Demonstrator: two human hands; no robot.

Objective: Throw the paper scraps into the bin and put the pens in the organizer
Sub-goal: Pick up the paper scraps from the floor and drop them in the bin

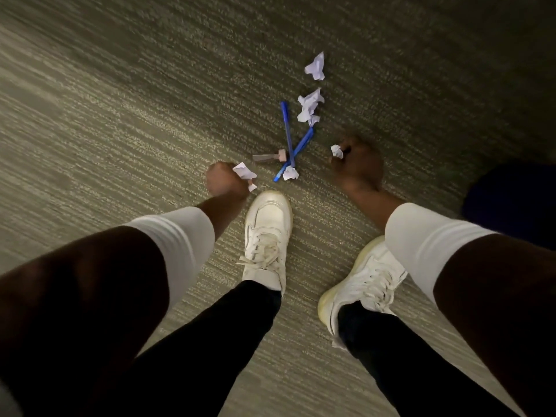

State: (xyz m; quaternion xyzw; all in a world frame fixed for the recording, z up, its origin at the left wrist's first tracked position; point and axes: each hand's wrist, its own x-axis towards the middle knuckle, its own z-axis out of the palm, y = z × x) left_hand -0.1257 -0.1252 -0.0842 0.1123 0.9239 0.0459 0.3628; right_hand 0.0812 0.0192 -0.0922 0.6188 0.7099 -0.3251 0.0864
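Both hands are gripping crumpled white paper scraps over grey carpet.
Left hand (227, 180) grip is closing round one scrap (244, 171); right hand (358, 165) is pinching another (337, 151). Three loose scraps (310, 105) and two crossed blue pens (288, 136) are lying at twelve o'clock.

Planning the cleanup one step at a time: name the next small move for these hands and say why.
Probably the right hand, already closed on a paper scrap, should reach for the small scrap lying at the crossed blue pens. It is the nearest loose scrap; two more lie farther on the carpet. The left hand also holds a scrap.
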